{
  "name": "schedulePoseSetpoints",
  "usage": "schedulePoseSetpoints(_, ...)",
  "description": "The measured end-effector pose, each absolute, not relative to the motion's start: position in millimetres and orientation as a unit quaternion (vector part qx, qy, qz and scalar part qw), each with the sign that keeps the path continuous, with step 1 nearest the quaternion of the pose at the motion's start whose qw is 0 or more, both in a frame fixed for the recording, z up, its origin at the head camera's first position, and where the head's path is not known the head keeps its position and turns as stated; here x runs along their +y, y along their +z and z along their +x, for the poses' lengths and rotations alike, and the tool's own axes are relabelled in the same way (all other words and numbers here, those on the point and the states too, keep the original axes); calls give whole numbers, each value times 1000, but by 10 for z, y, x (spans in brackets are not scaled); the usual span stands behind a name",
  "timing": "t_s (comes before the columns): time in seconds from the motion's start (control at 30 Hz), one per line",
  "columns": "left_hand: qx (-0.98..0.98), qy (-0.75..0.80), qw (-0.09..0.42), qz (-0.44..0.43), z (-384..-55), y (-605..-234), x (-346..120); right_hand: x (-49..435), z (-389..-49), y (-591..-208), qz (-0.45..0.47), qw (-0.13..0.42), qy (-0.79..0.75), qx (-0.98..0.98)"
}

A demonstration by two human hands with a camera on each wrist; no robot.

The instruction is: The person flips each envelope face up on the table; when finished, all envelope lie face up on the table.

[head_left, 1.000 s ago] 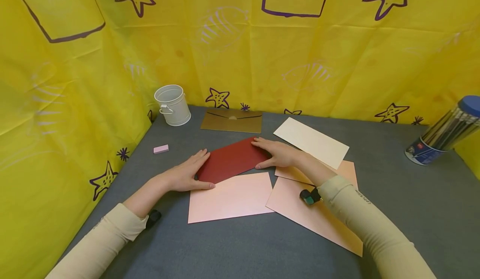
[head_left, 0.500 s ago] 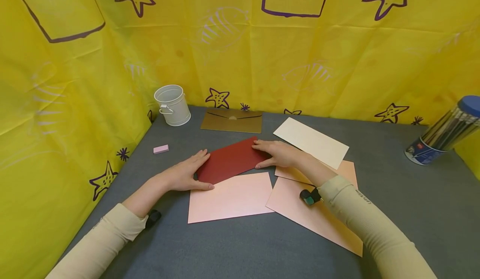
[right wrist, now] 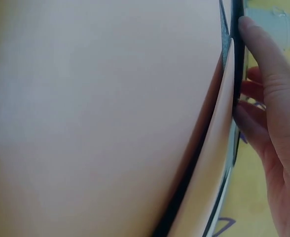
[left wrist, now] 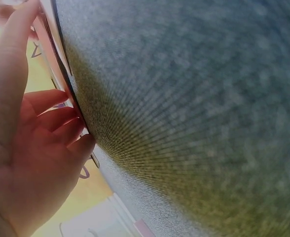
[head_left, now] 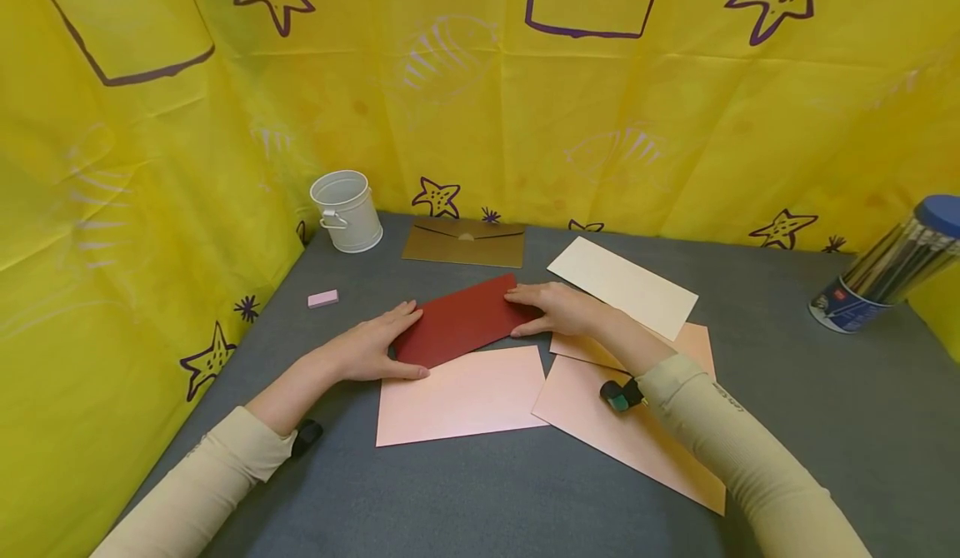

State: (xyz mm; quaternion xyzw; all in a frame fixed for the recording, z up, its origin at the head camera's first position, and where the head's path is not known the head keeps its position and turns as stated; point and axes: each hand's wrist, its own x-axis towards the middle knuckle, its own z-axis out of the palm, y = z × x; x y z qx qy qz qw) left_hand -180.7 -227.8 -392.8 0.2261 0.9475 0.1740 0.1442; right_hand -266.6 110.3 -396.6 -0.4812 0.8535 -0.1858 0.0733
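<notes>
A flat red paper rectangle [head_left: 456, 322], the size of an envelope, lies at a slant in the middle of the table in the head view. My left hand [head_left: 369, 350] rests at its left end, fingers along the far corner and thumb near the close one. At the right end, my right hand [head_left: 558, 308] touches it with outstretched fingers and thumb. Both hands look fairly straight and relaxed. Just in front is a pale pink paper rectangle [head_left: 461, 400], partly under the left thumb. In the right wrist view, the right thumb [right wrist: 261, 44] touches a dark edge.
Peach paper rectangles [head_left: 630, 441] lie under the right forearm, overlapped by a cream one [head_left: 622, 287]. Farther back lie a gold envelope [head_left: 465, 246] and a white metal bucket [head_left: 348, 216]. A pink eraser [head_left: 322, 298] sits left, a pencil tub [head_left: 855, 296] right. Yellow cloth [head_left: 480, 108] hangs behind.
Almost nothing moves. Both hands stay at the ends of the red paper rectangle, and the head view shifts very slightly.
</notes>
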Motion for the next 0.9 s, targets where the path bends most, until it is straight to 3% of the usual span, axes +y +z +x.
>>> schedulePoseSetpoints(0.27, 946, 170, 139, 238, -1805, -3939, -2292, 1119, -2654, -3968, -508, 33, -207, 835)
schedulePoseSetpoints(0.9, 931, 249, 86, 251, -1825, -3890, -2366, 1140, -2673, -3945, -479, 13, -227, 848)
